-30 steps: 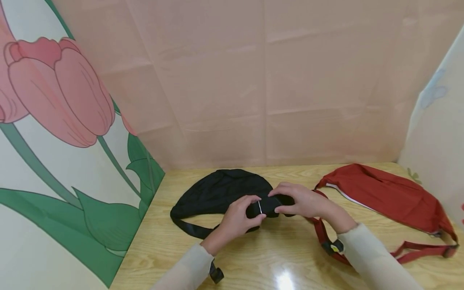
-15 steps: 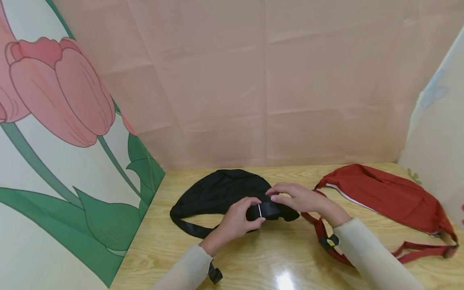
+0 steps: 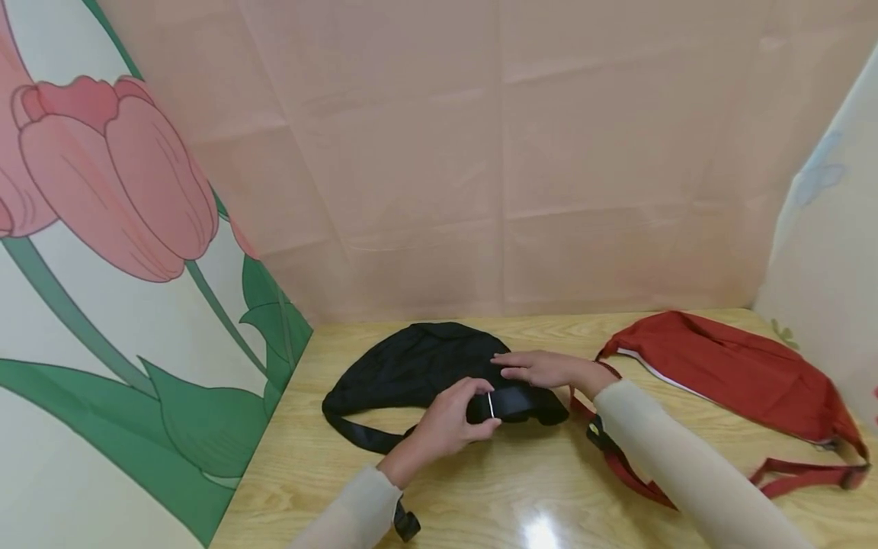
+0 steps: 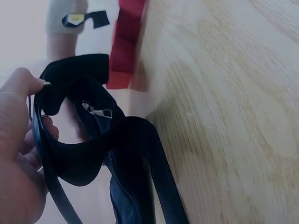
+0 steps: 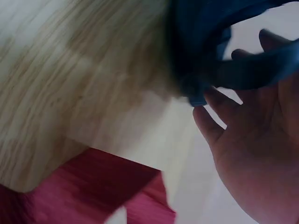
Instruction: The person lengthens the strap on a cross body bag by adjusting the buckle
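A black waist bag (image 3: 418, 362) lies toward the back left of the wooden table. My left hand (image 3: 453, 412) pinches its black strap (image 3: 517, 402) between thumb and fingers, right at a thin pale bar across the webbing. In the left wrist view, the strap loops in front of the bag's zipper pull (image 4: 100, 111). My right hand (image 3: 538, 367) is just behind the strap, over the bag's right end, with fingers spread and pointing left. The right wrist view shows the webbing crossing in front of those fingers (image 5: 219, 107), which curl round nothing.
A red waist bag (image 3: 727, 374) lies at the right. Its red strap (image 3: 634, 480) with a black buckle (image 3: 599, 433) runs under my right forearm. A black buckle end (image 3: 406, 524) lies by my left sleeve. A peach backdrop (image 3: 501, 168) rises behind the table.
My right hand has let go of the black strap, opened its fingers and slid left behind it. My left hand keeps its pinch. The right sleeve has shifted left over the red strap.
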Demonstrator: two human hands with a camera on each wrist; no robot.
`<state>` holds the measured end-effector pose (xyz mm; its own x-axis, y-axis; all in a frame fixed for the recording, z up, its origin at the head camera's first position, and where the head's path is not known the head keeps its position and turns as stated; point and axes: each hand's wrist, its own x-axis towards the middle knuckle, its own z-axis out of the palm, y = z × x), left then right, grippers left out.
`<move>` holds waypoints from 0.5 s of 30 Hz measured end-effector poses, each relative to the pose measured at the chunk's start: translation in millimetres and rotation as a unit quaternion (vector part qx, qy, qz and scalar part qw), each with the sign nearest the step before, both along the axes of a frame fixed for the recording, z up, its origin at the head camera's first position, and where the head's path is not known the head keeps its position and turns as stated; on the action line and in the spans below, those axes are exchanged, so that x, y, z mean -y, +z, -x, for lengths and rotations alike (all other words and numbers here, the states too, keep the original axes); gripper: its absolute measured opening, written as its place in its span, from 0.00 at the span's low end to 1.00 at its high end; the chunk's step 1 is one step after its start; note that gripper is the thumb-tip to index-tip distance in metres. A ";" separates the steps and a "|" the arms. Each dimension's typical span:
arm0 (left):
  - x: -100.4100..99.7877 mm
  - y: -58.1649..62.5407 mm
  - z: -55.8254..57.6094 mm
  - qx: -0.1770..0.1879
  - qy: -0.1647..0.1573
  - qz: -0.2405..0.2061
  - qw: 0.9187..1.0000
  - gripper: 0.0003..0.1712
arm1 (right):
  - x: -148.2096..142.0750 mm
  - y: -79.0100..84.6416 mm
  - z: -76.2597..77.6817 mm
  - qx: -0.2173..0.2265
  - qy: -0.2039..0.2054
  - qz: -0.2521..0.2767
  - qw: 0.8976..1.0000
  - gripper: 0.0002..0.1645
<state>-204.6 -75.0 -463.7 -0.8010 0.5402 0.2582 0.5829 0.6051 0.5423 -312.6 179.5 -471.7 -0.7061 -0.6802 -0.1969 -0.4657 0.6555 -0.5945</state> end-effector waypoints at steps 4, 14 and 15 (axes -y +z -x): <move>2.3 -1.1 1.1 0.008 0.001 -0.005 1.000 0.25 | 2.0 -10.7 6.6 0.042 0.015 -0.033 0.998 0.35; 12.8 -4.2 5.4 0.004 0.008 -0.035 0.999 0.23 | 0.0 -25.1 10.5 0.007 0.097 -0.021 0.995 0.28; 13.8 -5.0 5.4 0.009 0.011 -0.036 0.999 0.23 | 1.5 -25.3 10.3 0.007 0.096 -0.024 0.995 0.29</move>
